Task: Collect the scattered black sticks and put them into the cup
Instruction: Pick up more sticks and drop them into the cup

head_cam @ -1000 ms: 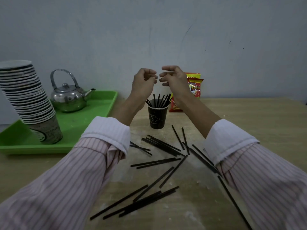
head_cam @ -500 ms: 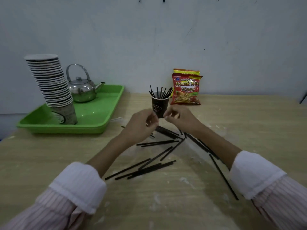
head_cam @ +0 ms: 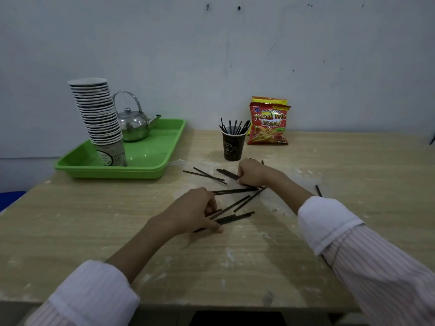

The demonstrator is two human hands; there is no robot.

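Black sticks [head_cam: 235, 190] strewn flat over the table [head_cam: 259, 267] just in front of the cup [head_cam: 232, 147], fanned out from near its base toward the near edge; one stray stick [head_cam: 318, 190] well off to the right of the cup. More of them already standing upright inside the cup, tips above the rim. Left hand [head_cam: 193, 211] down on the cluster farthest in front of the cup, fingers curled over several sticks, thumb pressed low at their ends, pinching them together. Right hand [head_cam: 253, 171] close in front of the cup and slightly to its right, fingers bent tight round a small bunch. No telling from this view about either bunch being lifted or flat on the wood. Gathering step in hand, by the look of it, with much of the lot outside the cup. Next move likely calls for squaring the ends of each bunch, lifting without shedding strays, then turning upright and feeding down among those already in the cup, gently enough to avoid tipping it.
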